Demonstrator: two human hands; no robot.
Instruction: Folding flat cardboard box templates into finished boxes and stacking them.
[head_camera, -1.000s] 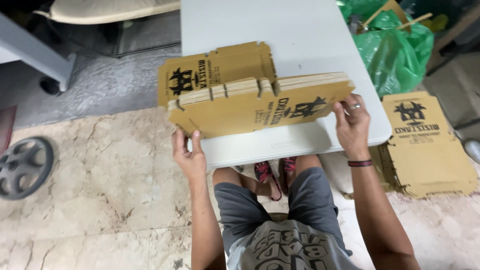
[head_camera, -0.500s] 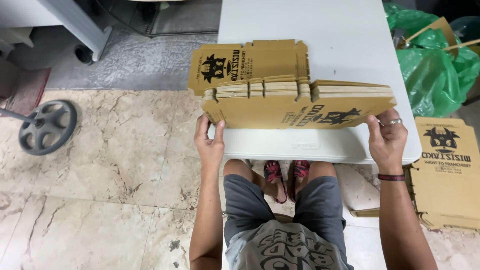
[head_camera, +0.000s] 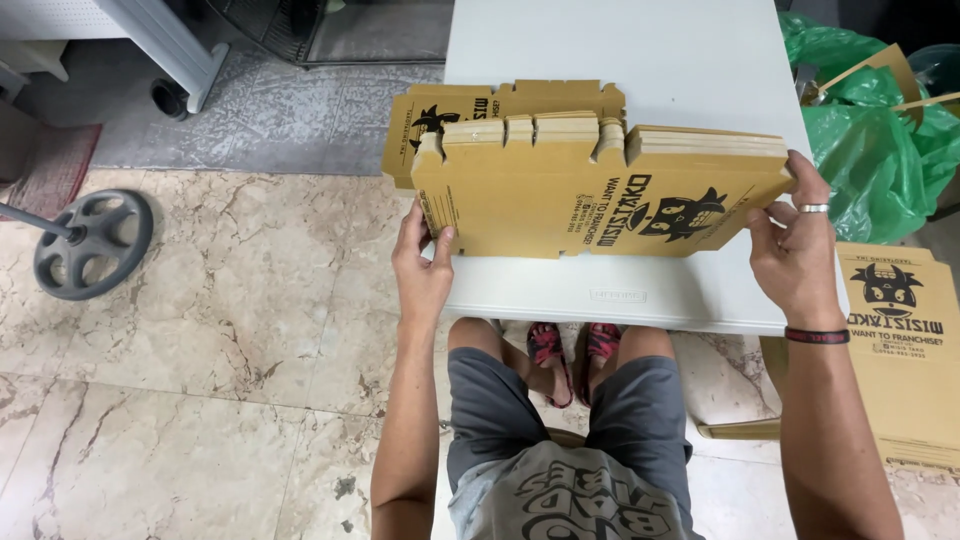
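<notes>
Stack: a thick bundle of flat brown cardboard box blanks (head_camera: 600, 190), stood on edge on the white table (head_camera: 640, 40), close to its near edge, printed black cartoon logo facing the person.
Left hand (head_camera: 423, 268): clamped on the stack's left end by the table's near-left corner, thumb on the front face, the other fingers tucked behind where I can't see them.
Right hand (head_camera: 795, 255): gripping the right end, fingers curled over the side, ring on one finger, dark band on the wrist.
Behind it: one more flat blank (head_camera: 500, 105) lying on the table, just past the stack, hanging off the left edge a bit.
Off the table: green plastic bags (head_camera: 870, 150) to the right, another pile of blanks (head_camera: 900, 350) on the floor at right, and a grey wheel-shaped base (head_camera: 92, 243) on the marble floor way off to the left.
</notes>
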